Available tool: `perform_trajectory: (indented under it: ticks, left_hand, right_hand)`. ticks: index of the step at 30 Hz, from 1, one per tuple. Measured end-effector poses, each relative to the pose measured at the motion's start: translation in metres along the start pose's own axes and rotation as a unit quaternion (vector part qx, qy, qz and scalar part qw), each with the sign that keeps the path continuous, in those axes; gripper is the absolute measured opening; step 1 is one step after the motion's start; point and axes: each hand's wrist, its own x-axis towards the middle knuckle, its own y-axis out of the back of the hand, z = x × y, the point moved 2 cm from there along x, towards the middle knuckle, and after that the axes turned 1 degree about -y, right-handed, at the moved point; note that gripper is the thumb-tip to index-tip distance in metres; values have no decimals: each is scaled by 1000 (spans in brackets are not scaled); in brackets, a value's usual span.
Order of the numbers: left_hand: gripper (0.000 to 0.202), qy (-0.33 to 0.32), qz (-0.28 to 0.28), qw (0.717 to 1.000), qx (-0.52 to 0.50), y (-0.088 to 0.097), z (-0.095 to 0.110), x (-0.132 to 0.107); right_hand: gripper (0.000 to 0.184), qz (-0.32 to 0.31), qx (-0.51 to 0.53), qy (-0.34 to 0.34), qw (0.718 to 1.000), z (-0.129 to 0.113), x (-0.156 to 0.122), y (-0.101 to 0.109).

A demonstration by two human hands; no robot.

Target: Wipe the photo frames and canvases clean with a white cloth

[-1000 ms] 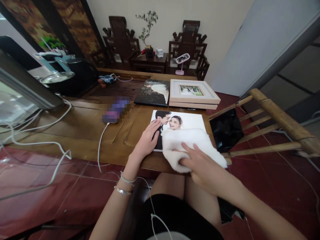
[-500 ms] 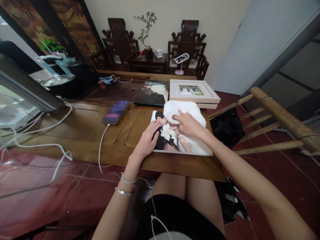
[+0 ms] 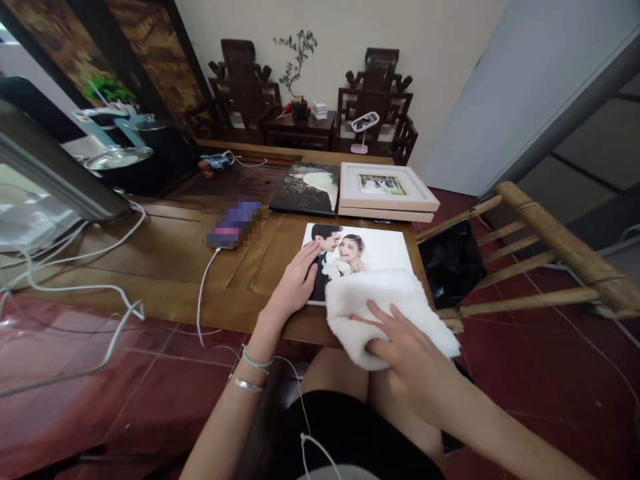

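Observation:
A printed wedding photo point(image 3: 385, 248) lies flat on the near right part of the wooden table point(image 3: 150, 253). My left hand point(image 3: 295, 283) rests on the photo's left edge, fingers stretched flat, holding nothing. My right hand point(image 3: 407, 343) presses a fluffy white cloth point(image 3: 387, 310) on the photo's near edge, with spread fingers on top of the cloth. The cloth overhangs the table's front edge above my lap.
Behind the photo lie a dark photo print point(image 3: 306, 188) and a stacked white picture frame point(image 3: 385, 191). A blurred phone point(image 3: 233, 223) with a white cable sits to the left. A bamboo chair point(image 3: 545, 247) stands at the right, dark wooden chairs point(image 3: 240, 87) at the back, cables at the left.
My right hand slid the cloth from the photo's near edge to its far edge and back to the near edge. My left hand stayed on the photo's left edge.

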Motion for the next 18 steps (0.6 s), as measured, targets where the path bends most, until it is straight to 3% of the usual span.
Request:
perform_trajectory:
  ticks: [4,9,13,18]
  left_hand:
    - [43,-4,-2,1000,4,0,-1,0]
    - [43,-17,10,1000,10,-1,0,0]
    - [45,-23,28,999,-4,3,8,-3]
    - [53,-60,84,994,-41,12,14,-8]
  right_hand:
    - [54,43,-35,-61,997,38,14,9]
    - [49,92,-94,-128,983,75,62,18]
    - [54,76,-102,-95,987,61,102,13]
    - [40,57,-106,65,991,15,110,-4]
